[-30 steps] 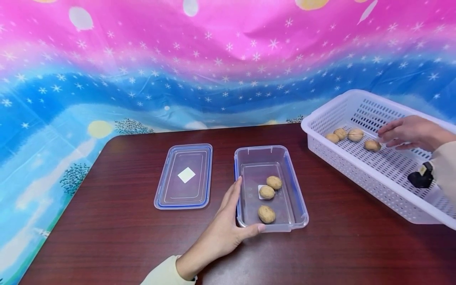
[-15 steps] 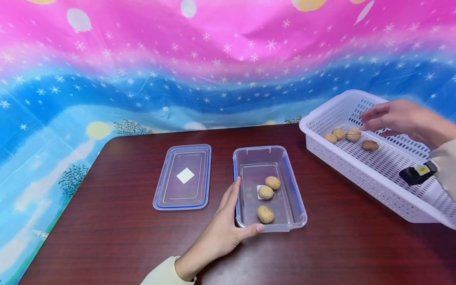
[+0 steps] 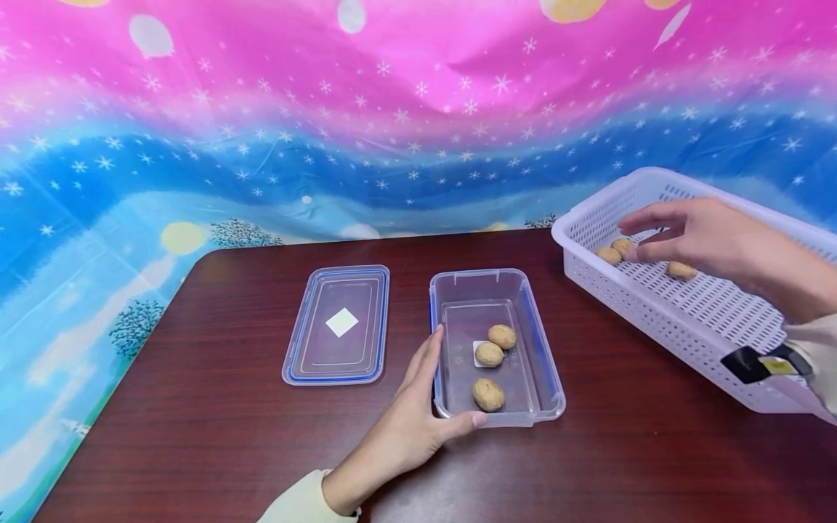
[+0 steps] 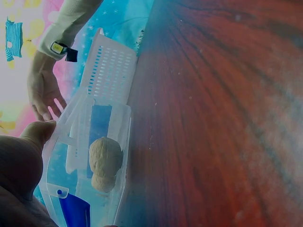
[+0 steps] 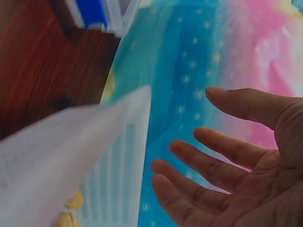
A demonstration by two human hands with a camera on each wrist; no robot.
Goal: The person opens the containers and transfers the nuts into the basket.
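My left hand (image 3: 418, 418) holds the near left corner of a clear plastic food container (image 3: 552, 385). Its fingers lie along the left wall and the thumb sits at the near rim. Inside are several walnuts, among them one walnut (image 3: 488, 394) close to the near end. At the right, my right hand (image 3: 713, 232) hovers over a white slotted basket (image 3: 628, 305). In the right wrist view the right hand (image 5: 232, 175) is spread and holds nothing. A walnut (image 3: 681, 270) shows in the basket below it, and others (image 3: 609, 256) lie farther left, partly hidden by the fingertips.
A clear lid (image 3: 320, 341) with a blue seal and a white square label lies flat left of the container. Behind the dark red wooden table (image 3: 229, 378) hangs a pink and blue snowflake cloth (image 3: 392, 131). A strap with a black device (image 3: 752, 365) circles the right wrist.
My right hand has moved left across the basket toward its far left end, and now covers a walnut that showed before. My left hand and the container have stayed put.
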